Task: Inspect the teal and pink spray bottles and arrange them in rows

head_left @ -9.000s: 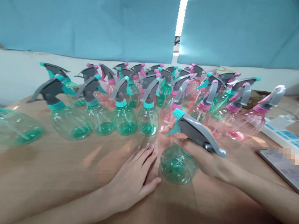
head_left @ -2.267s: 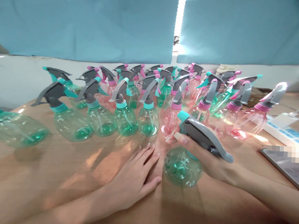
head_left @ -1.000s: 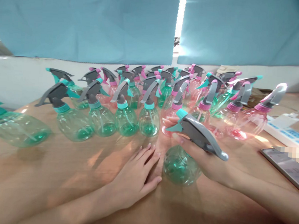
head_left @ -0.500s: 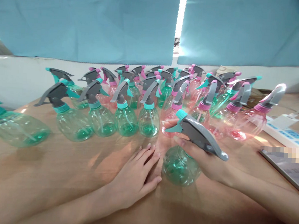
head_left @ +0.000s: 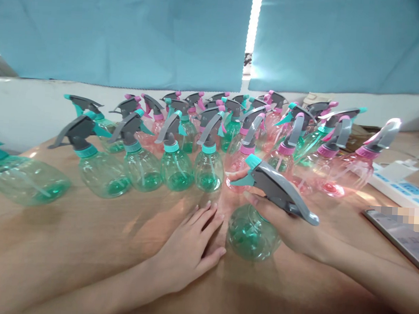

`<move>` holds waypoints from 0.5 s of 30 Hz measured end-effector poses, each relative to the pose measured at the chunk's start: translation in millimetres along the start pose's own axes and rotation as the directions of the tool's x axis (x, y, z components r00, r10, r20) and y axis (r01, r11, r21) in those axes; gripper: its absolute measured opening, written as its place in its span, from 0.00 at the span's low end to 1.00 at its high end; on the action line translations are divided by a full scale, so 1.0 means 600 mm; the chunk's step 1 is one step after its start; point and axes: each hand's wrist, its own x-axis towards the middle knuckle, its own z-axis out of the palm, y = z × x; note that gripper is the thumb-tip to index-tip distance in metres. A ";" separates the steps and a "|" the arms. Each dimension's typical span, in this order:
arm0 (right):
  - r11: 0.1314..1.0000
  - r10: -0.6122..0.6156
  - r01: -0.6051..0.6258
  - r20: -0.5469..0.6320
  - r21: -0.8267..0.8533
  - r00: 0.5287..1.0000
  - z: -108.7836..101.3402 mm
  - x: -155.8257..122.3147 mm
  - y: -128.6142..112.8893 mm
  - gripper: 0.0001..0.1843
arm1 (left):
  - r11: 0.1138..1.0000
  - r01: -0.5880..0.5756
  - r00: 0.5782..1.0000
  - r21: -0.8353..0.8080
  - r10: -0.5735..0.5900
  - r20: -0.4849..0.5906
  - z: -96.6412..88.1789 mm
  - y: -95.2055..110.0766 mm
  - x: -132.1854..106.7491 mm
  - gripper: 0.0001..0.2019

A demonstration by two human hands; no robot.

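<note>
A green spray bottle point(head_left: 251, 236) with a grey and teal trigger head stands on the wooden table point(head_left: 120, 255) in front of me. My right hand point(head_left: 283, 222) is wrapped round its neck, just below the head; part of the grip is hidden behind the trigger. To its left, my left hand point(head_left: 187, 249) lies flat on the table, fingers stretched out, holding nothing. Its fingertips are close to a row of green spray bottles, the nearest being a teal-collared bottle point(head_left: 208, 173). Behind my right hand stands a pink spray bottle point(head_left: 242, 165).
Several more green and pink bottles crowd the back of the table. One green bottle point(head_left: 25, 180) is at the far left. On the right are a white power strip point(head_left: 401, 186) and a phone point(head_left: 398, 237). A blue curtain point(head_left: 131, 36) hangs behind.
</note>
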 end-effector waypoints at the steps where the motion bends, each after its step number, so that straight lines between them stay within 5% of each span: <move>1: 1.000 -0.002 0.002 0.007 -0.006 1.000 0.000 0.001 -0.003 0.16 | 1.000 0.002 1.000 0.005 -0.002 0.002 0.000 0.000 0.000 0.28; 15: 0.994 0.016 -0.016 -0.006 -0.108 1.000 -0.004 0.003 -0.009 0.10 | 1.000 -0.004 1.000 0.019 0.005 -0.006 0.000 0.000 -0.002 0.28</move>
